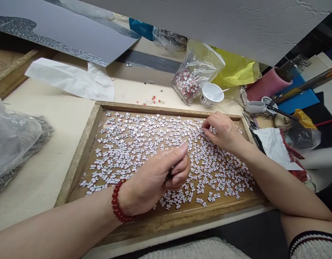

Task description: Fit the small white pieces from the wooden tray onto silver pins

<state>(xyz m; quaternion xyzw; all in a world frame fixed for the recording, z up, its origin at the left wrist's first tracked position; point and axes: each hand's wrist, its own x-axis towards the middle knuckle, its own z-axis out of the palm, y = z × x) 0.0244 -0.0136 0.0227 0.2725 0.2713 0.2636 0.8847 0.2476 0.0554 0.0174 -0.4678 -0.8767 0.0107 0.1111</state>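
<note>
Held the left hand (155,176) curled closed above the wooden tray (83,145), could not tell around what, and the right hand (222,131) bent at the white pieces (140,135), could not tell whether gripping one. Kept the pieces spread inside the tray, presumably to stay separate and contained. Counted one tray, one red bracelet (116,203), hundreds of pieces.
</note>
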